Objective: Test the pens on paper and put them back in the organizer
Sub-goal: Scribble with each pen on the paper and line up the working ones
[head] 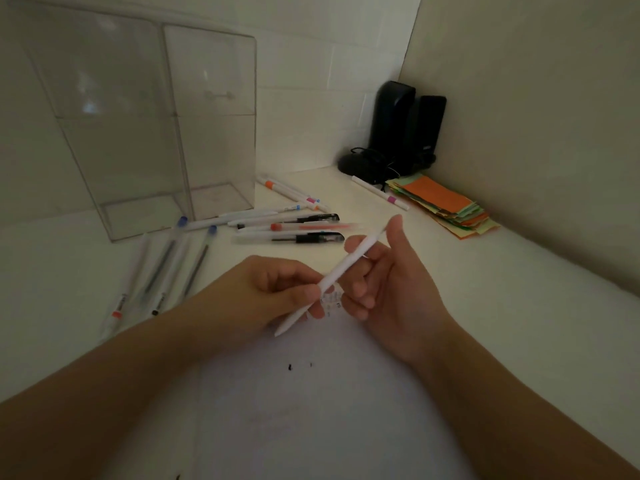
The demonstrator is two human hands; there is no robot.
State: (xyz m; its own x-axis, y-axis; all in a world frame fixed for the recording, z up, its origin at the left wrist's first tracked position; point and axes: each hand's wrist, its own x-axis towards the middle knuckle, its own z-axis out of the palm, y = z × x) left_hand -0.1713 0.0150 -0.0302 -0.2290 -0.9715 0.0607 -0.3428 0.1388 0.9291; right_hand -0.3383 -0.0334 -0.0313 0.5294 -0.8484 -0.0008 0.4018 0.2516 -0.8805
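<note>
Since only a few small ink marks show on the smooth white paper (311, 410), the testing seems barely begun. Just above it, the left hand (277, 289) and the right hand (388, 289) both pinch a slim matte white pen (346, 268). Farther on the bench (519, 306), glossy plastic pens (287, 226) lie loose, and the clear boxy organizer (156, 133) holds none.

The white bench (519, 289) carried a clear organizer (145, 133) at the back left, loose pens (287, 226) scattered before it, a sheet of paper (311, 410) in front, colored paper slips (446, 206) and black speakers (405, 129) in the corner.
</note>
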